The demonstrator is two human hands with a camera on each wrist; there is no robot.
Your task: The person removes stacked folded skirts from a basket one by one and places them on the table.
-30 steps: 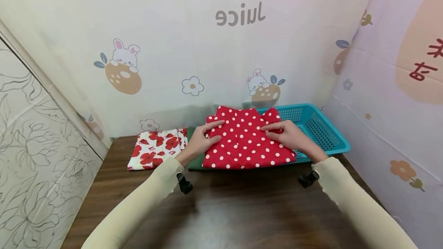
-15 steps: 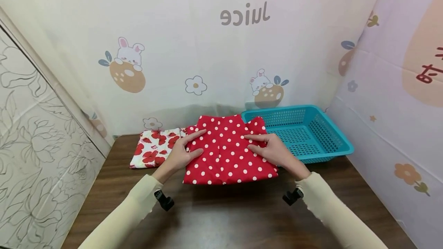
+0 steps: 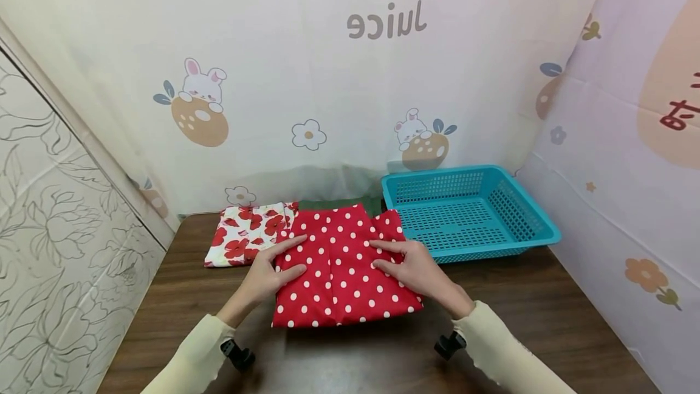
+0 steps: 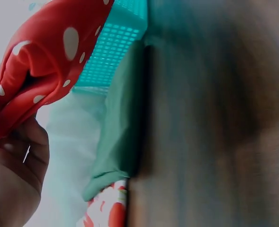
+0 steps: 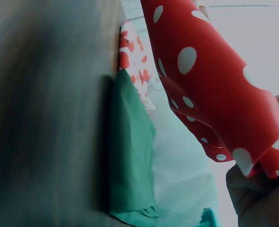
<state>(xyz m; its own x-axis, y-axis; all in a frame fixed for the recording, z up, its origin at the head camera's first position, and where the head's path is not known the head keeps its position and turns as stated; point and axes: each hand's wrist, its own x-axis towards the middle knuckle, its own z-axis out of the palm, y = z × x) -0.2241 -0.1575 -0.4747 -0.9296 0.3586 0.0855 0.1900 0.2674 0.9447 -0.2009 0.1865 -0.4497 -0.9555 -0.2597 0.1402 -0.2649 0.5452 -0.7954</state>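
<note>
A folded red cloth with white polka dots [image 3: 339, 266] is held up off the table between both hands. My left hand [image 3: 266, 275] grips its left side, thumb and index finger on top, the other fingers curled beneath in the left wrist view. On the opposite side my right hand [image 3: 414, 266] pinches the cloth likewise, with curled fingers under it in the right wrist view. Behind the red cloth lies a folded green cloth [image 3: 339, 204], mostly hidden in the head view; the left wrist view shows its edge [image 4: 122, 113]. White cloth with red flowers [image 3: 248, 233] lies left of it.
A blue-green plastic basket [image 3: 459, 211] with perforated walls stands at the back right, nothing seen inside. The brown wooden table [image 3: 492, 309] meets a printed curtain [image 3: 262, 78] at the back and another on the right.
The hands have drawn the red cloth leftward and toward the person, from over the basket's left part to in front of the green cloth. More of the basket shows.
</note>
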